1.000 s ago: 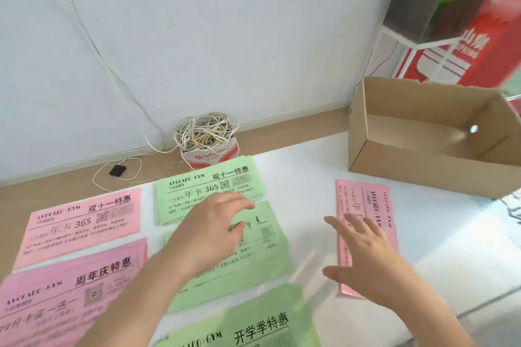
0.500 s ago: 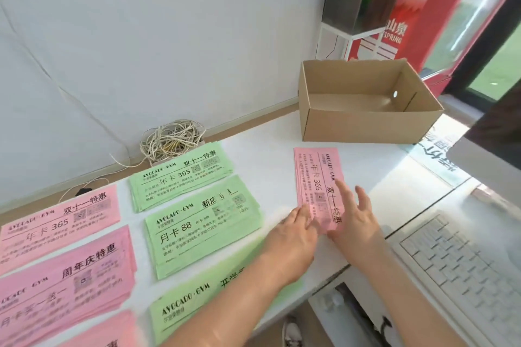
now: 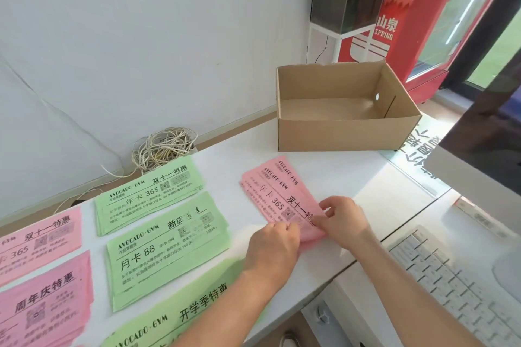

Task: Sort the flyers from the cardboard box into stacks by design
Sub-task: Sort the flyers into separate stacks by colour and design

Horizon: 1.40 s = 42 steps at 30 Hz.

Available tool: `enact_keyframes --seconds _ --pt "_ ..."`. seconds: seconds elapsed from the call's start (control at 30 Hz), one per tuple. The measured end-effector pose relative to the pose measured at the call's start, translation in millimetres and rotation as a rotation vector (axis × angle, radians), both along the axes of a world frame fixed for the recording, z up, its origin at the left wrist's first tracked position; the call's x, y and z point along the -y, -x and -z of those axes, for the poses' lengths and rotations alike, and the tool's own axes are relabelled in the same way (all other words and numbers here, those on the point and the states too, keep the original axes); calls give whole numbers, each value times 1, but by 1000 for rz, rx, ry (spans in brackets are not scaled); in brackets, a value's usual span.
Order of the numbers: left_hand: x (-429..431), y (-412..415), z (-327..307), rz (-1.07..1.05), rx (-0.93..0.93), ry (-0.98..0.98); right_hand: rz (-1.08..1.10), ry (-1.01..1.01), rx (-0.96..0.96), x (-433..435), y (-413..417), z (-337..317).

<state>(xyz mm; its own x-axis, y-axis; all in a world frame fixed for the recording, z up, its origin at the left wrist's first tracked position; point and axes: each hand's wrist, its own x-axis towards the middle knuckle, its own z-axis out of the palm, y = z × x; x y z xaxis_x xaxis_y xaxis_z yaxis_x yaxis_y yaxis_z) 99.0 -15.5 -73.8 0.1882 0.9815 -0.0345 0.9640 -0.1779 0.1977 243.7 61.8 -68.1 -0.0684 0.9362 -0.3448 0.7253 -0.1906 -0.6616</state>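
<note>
Toward the near right of the white table (image 3: 352, 186), a loose, slightly fanned pile of pink flyers (image 3: 277, 194) lies at an angle, printed "AVOCADO·GYM", "年卡 365" and "双十一特惠". My left grip (image 3: 275, 245) curls its fingers over the pile's near end, and my right grip (image 3: 342, 220) pinches the near right corner between thumb and fingers, so both are closed on the paper. Beyond the pile, at the far right, stands the cardboard box (image 3: 346, 135), open at the top. To the left lie three green stacks: the far one (image 3: 146, 194) reads "双十一特惠 年卡 365", the middle one (image 3: 166, 251) "新店" and "月卡 88", the near one (image 3: 174, 315) "开学季特惠". Further left are two pink stacks, "双十一特惠 365" (image 3: 39, 242) and "周年庆特惠" (image 3: 45, 298). Behind the box, a red cabinet (image 3: 384, 28) carries "山泉 SPRING".
</note>
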Motion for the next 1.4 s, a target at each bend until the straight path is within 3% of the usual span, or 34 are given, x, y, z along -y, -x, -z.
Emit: enact_keyframes --seconds 0.13,0.23,0.37,0.7,0.87,1.0,1.23,1.4 --pt "-10 13 -5 -21 283 46 -320 -128 341 -28 -15 -10" --pt "-33 41 -10 -196 214 -69 -460 -191 429 -45 -24 -14" --pt "-56 64 -3 -441 169 85 -532 -257 410 -57 -30 -11" --pt "-61 54 -6 -586 300 146 -393 -340 326 -66 -41 1" --pt "-55 47 -8 -506 264 46 -12 -453 206 -72 -63 -4" --pt "-46 51 -1 -450 454 -39 196 -346 0 -77 -80 -16" --pt "-42 59 12 -456 624 -85 65 -198 -2 -79 -81 -17" --pt "-50 57 12 -431 419 -93 -308 -111 388 -68 -53 -15"
